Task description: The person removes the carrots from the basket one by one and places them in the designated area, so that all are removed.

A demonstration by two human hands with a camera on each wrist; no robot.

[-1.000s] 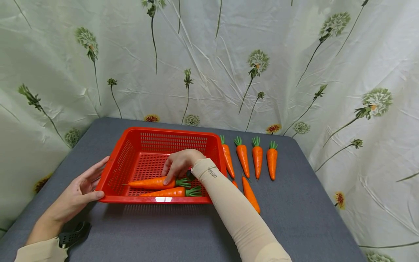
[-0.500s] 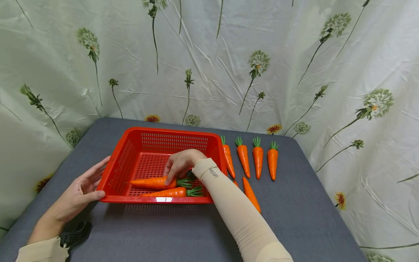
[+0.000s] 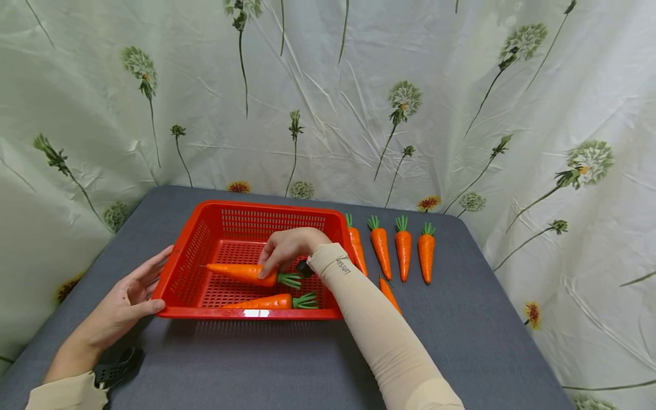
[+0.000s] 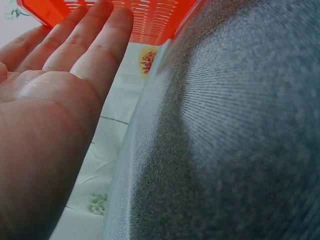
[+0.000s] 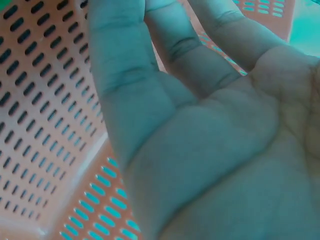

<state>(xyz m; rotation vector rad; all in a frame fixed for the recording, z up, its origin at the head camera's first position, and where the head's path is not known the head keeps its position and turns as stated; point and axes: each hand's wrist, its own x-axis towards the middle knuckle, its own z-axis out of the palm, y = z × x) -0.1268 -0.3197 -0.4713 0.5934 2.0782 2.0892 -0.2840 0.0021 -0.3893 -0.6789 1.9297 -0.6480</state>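
Observation:
In the head view, my right hand (image 3: 291, 246) reaches into a red plastic basket (image 3: 258, 206) and pinches a carrot (image 3: 238, 272) near its green top. This carrot lies sideways, its thin tip pointing left; it looks slightly raised, though I cannot tell by how much. A second carrot (image 3: 263, 302) lies inside along the front wall. My left hand (image 3: 125, 293) touches the basket's left front corner, thumb at the rim and fingers along the outer side. Those fingers look straight in the left wrist view. In the right wrist view the palm hides the carrot.
Right of the basket, several carrots stand in a row, tops to the back, among them the rightmost carrot (image 3: 426, 256). Another carrot (image 3: 389, 295) is partly hidden by my right sleeve (image 3: 379, 336). A grey cloth (image 3: 476, 341) covers the table, with a flowered curtain (image 3: 333, 85) behind.
My right hand has moved the pinched carrot back and up, away from the front carrot, widening the gap between them. The left hand and basket stay in place.

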